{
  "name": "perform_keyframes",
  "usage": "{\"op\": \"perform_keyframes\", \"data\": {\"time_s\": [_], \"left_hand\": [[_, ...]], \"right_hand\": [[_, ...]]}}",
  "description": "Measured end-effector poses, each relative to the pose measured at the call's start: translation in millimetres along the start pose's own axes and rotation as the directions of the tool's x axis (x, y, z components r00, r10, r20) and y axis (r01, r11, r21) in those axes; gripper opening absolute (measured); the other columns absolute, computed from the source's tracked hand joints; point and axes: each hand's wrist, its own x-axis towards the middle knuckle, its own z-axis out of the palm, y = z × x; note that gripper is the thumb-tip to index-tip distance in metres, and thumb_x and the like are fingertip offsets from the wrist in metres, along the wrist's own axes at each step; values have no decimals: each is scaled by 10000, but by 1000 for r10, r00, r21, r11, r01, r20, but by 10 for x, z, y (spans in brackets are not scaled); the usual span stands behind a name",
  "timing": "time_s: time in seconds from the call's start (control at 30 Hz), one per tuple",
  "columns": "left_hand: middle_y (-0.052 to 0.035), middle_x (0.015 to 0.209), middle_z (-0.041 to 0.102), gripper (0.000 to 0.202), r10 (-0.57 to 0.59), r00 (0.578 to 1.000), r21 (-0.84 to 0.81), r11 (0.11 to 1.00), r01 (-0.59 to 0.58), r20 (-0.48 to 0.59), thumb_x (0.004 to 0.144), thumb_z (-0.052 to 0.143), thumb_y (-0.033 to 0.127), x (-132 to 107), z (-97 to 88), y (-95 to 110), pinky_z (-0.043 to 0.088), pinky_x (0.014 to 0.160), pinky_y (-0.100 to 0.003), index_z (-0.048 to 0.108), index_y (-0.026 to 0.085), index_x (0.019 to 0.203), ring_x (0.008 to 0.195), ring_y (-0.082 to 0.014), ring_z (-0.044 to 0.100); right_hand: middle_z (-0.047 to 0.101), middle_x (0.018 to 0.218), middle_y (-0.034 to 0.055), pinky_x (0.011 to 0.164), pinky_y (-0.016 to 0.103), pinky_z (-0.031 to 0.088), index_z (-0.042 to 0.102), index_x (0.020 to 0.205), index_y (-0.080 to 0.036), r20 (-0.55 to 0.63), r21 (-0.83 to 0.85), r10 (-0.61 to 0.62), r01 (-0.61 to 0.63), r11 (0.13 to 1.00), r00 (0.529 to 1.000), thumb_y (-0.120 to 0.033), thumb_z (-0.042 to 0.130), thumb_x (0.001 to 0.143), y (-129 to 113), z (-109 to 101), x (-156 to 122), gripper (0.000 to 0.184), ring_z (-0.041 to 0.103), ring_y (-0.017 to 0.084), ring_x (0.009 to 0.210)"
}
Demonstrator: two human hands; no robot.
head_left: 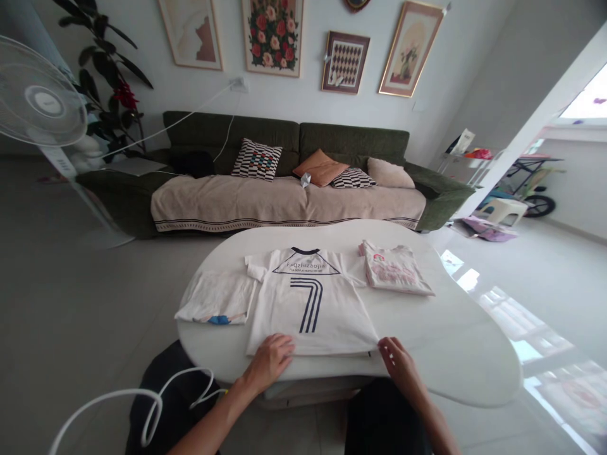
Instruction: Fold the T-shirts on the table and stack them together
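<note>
White shirt (279, 309): smoothing, seemingly; left hand (272, 361) lay open on near edge, right hand (397, 361) pinched corner; next likely needed even tension.

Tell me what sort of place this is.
Most likely a home living room: a long green sofa with cushions, framed pictures on the wall, and a white table in front of the sofa.

White short-sleeved number 7 T-shirt (279, 309): dark neckband, navy-outlined panel with lettering across the upper part, large numeral in parallel navy stripes below. Condition: unfolded, spread nearly flat, numbered face up, slight creasing. Pose: collar at the far end, sleeves out to both sides, hem just inside the near edge of the tabletop (455, 341).
</note>
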Motion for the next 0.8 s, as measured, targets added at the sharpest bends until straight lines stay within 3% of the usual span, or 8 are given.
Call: {"op": "perform_keyframes", "data": {"time_s": [0.1, 0.37, 0.5, 0.6, 0.67, 0.73, 0.8], "left_hand": [[-33, 1080, 584, 233, -6, 1000, 1, 1000, 6, -14, 789, 503, 142, -64, -18, -11, 392, 916, -312, 614, 221, 978, 1030, -165, 494], [-24, 866, 594, 214, 15, 1000, 61, 998, -15, -4, 840, 395, 115, -104, -73, -17, 420, 770, -260, 586, 190, 777, 859, -142, 518], [-13, 807, 610, 163, -26, 998, 87, 996, 21, 54, 831, 453, 225, -70, -166, 44, 386, 849, -316, 589, 190, 748, 798, -146, 542], [-5, 754, 631, 228, -66, 996, 76, 995, 62, 54, 853, 409, 303, 242, -224, 106, 326, 937, -376, 614, 210, 818, 748, -144, 568], [-44, 936, 638, 282, -67, 998, 63, 996, 67, -7, 872, 351, 293, 569, -214, 128, 324, 950, -358, 597, 212, 982, 902, -166, 561], [-87, 1226, 509, 351, -97, 993, 78, 992, 101, -61, 862, 364, 309, 885, -149, 114, 297, 980, -385, 508, 212, 1166, 1148, -217, 428], [-86, 1388, 317, 460, -177, 983, 107, 978, 181, -50, 832, 414, 368, 1095, -38, 66, 228, 1002, -488, 399, 249, 1276, 1279, -284, 235]], "right_hand": [[541, 859, 42, 673, 278, 448, 498, 841, -233, 128, -63, -8, 17, 998, 992, -336, 346, 806, 60, 17, -46, 188, 541, 148, 668], [529, 764, 19, 621, 244, 406, 504, 740, -221, 108, -233, 12, 14, 972, 994, -250, 356, 768, 53, -77, 44, 154, 536, 135, 652], [541, 719, 11, 611, 230, 388, 531, 671, -208, 249, -240, 17, 45, 970, 968, -211, 386, 723, 58, -135, 116, 155, 523, 127, 627], [543, 650, 2, 600, 224, 370, 552, 660, -195, 298, -229, 5, 67, 971, 955, -209, 388, 725, -23, -183, 296, 177, 518, 128, 611], [546, 626, 5, 588, 227, 353, 563, 668, -184, 286, -262, 0, 78, 962, 958, -206, 373, 745, -125, -200, 487, 206, 509, 130, 600], [558, 627, 9, 582, 225, 340, 571, 672, -174, 282, -287, -9, 93, 953, 959, -195, 364, 758, -237, -186, 705, 226, 500, 126, 593], [570, 624, 2, 583, 215, 335, 581, 675, -172, 298, -285, -27, 116, 951, 954, -184, 380, 758, -322, -145, 932, 218, 503, 118, 594]]}}
